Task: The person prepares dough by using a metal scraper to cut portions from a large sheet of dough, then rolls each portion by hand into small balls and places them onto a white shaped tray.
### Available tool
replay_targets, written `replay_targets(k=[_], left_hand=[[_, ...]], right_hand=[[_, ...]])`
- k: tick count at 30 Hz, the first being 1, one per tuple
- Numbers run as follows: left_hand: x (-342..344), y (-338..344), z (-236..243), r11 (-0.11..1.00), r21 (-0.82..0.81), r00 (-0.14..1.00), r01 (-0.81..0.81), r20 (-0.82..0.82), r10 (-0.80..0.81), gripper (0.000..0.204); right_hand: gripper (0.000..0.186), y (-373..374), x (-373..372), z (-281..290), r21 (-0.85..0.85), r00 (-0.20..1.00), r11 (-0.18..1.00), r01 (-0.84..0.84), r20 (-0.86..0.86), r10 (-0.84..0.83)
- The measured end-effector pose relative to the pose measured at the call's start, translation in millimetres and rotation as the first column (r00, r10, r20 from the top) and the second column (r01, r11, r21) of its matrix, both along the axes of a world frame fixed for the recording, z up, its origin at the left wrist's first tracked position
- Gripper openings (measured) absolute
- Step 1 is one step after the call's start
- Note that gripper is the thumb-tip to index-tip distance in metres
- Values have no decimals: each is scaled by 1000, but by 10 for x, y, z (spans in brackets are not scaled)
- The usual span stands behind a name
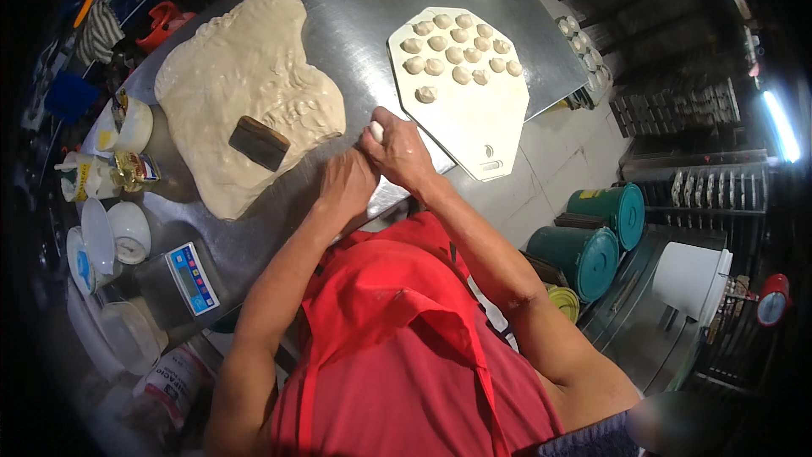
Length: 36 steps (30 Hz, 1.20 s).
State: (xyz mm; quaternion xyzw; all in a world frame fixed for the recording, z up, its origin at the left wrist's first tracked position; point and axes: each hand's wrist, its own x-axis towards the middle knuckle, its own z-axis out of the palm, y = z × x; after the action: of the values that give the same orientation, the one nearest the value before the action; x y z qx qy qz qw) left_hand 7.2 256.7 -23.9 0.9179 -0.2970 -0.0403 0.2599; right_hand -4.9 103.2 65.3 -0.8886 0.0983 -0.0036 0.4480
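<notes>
My right hand is closed around a small piece of dough, and a pale bit of it bulges out by the thumb. Against it presses my left hand, also closed, its fingertips hidden where the two hands meet. Both are over the near edge of the metal table. To the left spreads a large, glossy slab of dough, with a dark rectangular scraper lying on it. On the right, a cream octagonal board carries several small dough balls in loose rows, one set slightly apart nearer me.
A digital scale stands at the table's left end, near plastic tubs and a yellow oil container. Lidded green buckets and a white bucket stand at right. Metal racks line the right side.
</notes>
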Motion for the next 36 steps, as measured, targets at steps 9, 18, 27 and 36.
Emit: replay_targets(k=[9,18,27,36], left_hand=[[85,-1173,-181,994,-37,917,-107,-389,84,26],[-614,-1017,58,743,58,615,-667,-520,593,42],[-1148,-142,-566,417,-50,394,-908,-443,805,49],[-764,1221,-1010,-14,-402,186,-916,-453,872,57]], right_hand=[[30,-1951,170,-1018,3,980,998,61,188,-60],[16,-2571,637,-1380,-223,984,971,-89,133,120],[25,-722,1347,-937,170,882,867,-468,29,470],[61,1528,1765,-1254,-129,728,720,-682,-17,686]])
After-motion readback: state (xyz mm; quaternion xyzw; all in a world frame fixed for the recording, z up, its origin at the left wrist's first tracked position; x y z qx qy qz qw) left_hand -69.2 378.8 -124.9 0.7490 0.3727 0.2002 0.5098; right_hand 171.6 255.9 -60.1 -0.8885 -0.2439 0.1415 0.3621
